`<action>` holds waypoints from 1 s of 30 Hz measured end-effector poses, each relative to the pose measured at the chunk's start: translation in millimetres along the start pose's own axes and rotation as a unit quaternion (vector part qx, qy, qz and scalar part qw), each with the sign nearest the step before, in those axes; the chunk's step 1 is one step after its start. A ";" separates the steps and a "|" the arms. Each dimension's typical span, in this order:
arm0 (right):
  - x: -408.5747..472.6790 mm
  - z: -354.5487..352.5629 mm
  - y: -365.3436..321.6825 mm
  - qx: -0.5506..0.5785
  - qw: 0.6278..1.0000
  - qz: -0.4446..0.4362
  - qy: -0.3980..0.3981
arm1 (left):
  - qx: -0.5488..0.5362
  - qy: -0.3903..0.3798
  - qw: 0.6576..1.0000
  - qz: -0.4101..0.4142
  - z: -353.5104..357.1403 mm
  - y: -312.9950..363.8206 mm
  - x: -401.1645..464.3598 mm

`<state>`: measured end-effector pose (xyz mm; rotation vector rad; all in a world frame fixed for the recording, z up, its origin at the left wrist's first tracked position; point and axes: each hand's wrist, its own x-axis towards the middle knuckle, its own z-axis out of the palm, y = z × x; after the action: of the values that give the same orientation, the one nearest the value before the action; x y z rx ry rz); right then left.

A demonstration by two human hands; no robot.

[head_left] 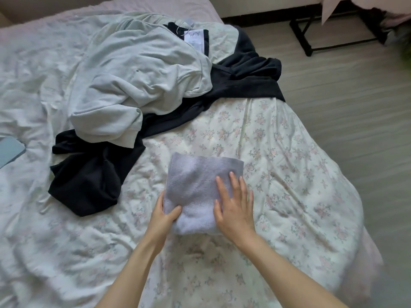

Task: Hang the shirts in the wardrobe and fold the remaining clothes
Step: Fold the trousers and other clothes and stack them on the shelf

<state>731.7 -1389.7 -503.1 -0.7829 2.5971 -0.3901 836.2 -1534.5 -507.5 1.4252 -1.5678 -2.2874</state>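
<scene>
- Covering almost the whole view, the bed [289, 152] carries a rumpled floral quilt [278, 134], and all the clothing lies on it; no wardrobe is in sight.
- Lying across the upper middle of the quilt is a black garment [93, 174], crumpled and unfolded, one end trailing toward the near left and the other reaching the bed's right edge.
- Heaped on top of it is a pale grey-green sweatshirt [133, 72], also unfolded, with a white label [195, 40] showing just beyond it at a black neckline.
- Nearer the person, apart from that heap, sits a lilac knit garment [195, 178], already folded into a compact rectangle.
- Pressing flat on its right half is the right hand [234, 203], its fingers [233, 181] straight and spread, gripping nothing.
- At the near left corner the left hand [163, 216] grips the fold, thumb on top and the other fingers tucked beneath the edge.
- A phone-like slab [10, 150] lies at the far left edge of the bed.
- Judged from this, the step in hand is finishing the lilac fold: smoothing and squaring it.
- The next move likely calls for setting this bundle aside without loosening it, then pulling the sweatshirt off the black garment and spreading it flat. Whether either piece counts as a shirt for hanging cannot be told yet.
</scene>
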 end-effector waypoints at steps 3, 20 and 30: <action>8.3 13.8 -0.4 -0.072 0.996 -0.011 -0.048 | 0.200 0.188 0.959 0.066 4.9 2.6 0.1; 29.7 68.9 31.9 -0.039 0.996 -0.028 0.079 | 0.597 0.149 0.701 0.361 35.4 -62.3 91.9; 46.9 94.3 45.2 -0.036 0.992 -0.050 0.110 | 0.621 0.151 0.688 0.344 32.5 -74.0 114.9</action>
<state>717.1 -1394.2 -616.7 -0.9473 2.7969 -0.4372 779.8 -1529.1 -636.0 0.7892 -2.9093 -0.3623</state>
